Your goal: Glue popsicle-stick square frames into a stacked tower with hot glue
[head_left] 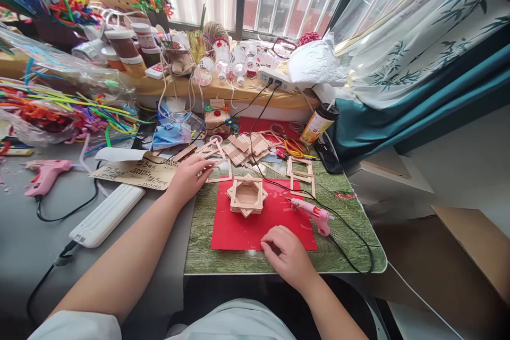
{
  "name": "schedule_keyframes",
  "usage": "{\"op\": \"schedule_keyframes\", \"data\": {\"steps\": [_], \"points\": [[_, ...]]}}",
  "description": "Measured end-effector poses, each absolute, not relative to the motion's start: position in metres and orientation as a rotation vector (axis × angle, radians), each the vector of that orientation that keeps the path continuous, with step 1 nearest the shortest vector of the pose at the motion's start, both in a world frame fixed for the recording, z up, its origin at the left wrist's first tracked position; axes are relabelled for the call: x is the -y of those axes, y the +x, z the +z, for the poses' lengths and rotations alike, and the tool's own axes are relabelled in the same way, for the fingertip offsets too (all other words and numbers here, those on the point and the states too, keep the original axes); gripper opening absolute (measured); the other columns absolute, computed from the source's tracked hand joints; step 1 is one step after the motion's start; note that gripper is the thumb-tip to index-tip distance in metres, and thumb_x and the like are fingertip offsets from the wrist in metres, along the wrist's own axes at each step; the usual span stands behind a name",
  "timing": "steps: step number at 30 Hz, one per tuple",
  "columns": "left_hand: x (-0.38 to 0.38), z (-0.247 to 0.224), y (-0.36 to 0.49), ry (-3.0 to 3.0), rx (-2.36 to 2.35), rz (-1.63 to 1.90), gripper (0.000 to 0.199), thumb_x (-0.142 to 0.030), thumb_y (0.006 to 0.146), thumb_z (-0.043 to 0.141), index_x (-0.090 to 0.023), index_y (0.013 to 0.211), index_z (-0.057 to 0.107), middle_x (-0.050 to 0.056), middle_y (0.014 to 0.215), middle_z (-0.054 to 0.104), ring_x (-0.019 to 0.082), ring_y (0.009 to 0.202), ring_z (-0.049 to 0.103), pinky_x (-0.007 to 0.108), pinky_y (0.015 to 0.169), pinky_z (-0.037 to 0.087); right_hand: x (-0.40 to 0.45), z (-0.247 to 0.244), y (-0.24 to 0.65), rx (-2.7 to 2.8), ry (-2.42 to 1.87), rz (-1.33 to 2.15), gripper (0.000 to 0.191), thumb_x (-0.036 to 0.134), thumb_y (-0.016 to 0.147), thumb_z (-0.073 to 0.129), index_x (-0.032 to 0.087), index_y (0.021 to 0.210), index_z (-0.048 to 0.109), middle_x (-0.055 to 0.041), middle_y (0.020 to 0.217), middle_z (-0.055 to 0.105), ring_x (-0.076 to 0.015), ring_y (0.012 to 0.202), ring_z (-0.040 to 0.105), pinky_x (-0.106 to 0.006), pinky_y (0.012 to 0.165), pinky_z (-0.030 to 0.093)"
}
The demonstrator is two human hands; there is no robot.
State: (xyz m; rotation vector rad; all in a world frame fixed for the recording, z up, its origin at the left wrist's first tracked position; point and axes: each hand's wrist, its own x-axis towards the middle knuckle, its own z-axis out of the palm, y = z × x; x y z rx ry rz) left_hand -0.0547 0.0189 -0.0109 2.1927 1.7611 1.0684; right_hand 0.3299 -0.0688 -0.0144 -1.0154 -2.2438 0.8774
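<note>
A star-shaped stack of craft-stick squares point(246, 194), with an opening in its middle, sits on a red sheet point(227, 236). My left hand point(192, 176) reaches to the table's left side, its fingers stretched and a gap showing by the thumb. Beside its fingertips lie loose craft-stick frames point(229, 170); no stick shows in the hand, and it is unclear whether it touches one. Loosely curled, my right hand point(289, 252) hovers at or rests on the red sheet's front edge, with nothing visible in it. A pink glue gun point(314, 213) lies on the sheet's right side.
A pile of craft sticks point(253, 147) lies behind the red sheet, near more square frames point(302, 175). A black cable point(372, 255) loops along the right. Sandpaper point(135, 172), a white power strip point(107, 216) and another pink glue gun point(48, 175) lie left. A drink cup point(320, 121) stands back right.
</note>
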Motion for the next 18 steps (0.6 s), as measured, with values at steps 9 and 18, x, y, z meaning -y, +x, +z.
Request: {"op": "schedule_keyframes", "data": {"steps": [9, 18], "points": [[-0.015, -0.012, -0.057, 1.619, -1.808, 1.684, 0.033, -0.048, 0.104, 0.064, -0.021, 0.122, 0.073, 0.008, 0.112, 0.073, 0.02, 0.094, 0.067, 0.034, 0.085, 0.056, 0.067, -0.016, 0.332, 2.236, -1.0, 0.888, 0.017, 0.017, 0.103, 0.061, 0.024, 0.089, 0.068, -0.003, 0.081, 0.067, -0.0215, 0.078, 0.06, -0.035, 0.073, 0.047], [-0.006, 0.013, -0.036, 1.316, -1.518, 1.865, 0.036, -0.047, 0.093, 0.082, -0.021, 0.117, 0.074, 0.003, 0.094, 0.073, 0.011, 0.066, 0.064, 0.025, 0.061, 0.053, 0.065, -0.014, 0.335, 2.162, -0.979, 0.991, 0.016, 0.014, 0.1, 0.064, 0.024, 0.089, 0.07, -0.0025, 0.082, 0.069, -0.0212, 0.079, 0.062, -0.035, 0.075, 0.048]]}}
